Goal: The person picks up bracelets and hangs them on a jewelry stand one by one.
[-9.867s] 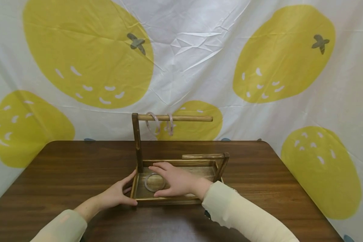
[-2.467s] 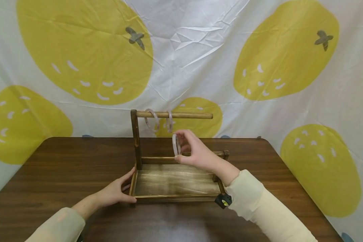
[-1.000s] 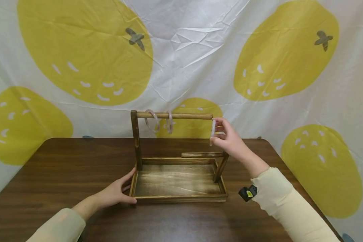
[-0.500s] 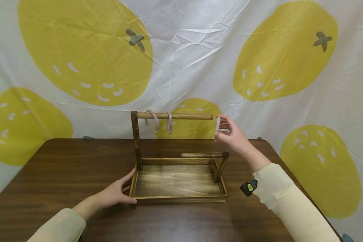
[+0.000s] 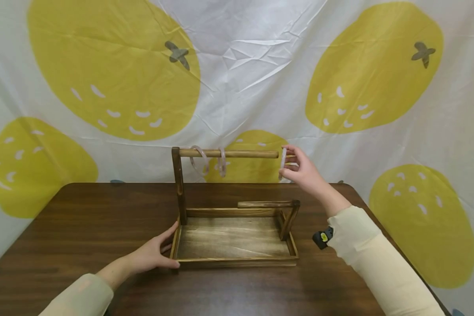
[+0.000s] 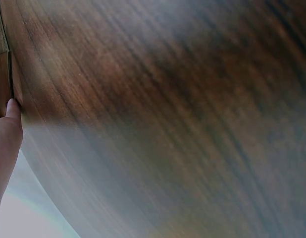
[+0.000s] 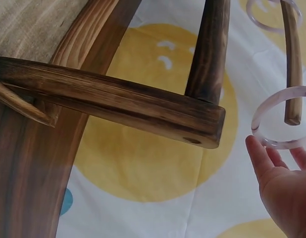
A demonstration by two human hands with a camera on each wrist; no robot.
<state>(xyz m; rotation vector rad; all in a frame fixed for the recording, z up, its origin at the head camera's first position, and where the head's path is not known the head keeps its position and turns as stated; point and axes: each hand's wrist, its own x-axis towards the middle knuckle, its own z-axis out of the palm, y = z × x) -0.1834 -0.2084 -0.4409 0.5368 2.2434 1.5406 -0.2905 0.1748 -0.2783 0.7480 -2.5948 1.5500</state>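
Note:
A wooden jewelry stand has a shallow tray (image 5: 229, 239), a tall upper bar (image 5: 253, 154) and a short lower bar (image 5: 264, 204). My right hand (image 5: 303, 173) pinches a pale pinkish bangle (image 5: 283, 162) between thumb and fingertips, upright beside the upper bar's free end. In the right wrist view, that bar tip (image 7: 292, 111) shows through the ring of the bangle (image 7: 262, 110). Two similar bangles hang on the bar, one tilted (image 5: 206, 166) and one edge-on (image 5: 223, 163). My left hand (image 5: 154, 253) grips the tray's left end, thumb at the front corner.
The stand rests on a dark wooden table (image 5: 332, 272). A white cloth (image 5: 253, 87) printed with yellow fruit hangs behind the table's far edge. A black wrist strap (image 5: 322, 238) sits at my right cuff. The lower bar's post (image 5: 289, 221) rises at the tray's right end.
The bangle that lay in the tray was picked up by my right hand and carried to the upper bar's free end. Lately it rose slightly. My left hand stays put.

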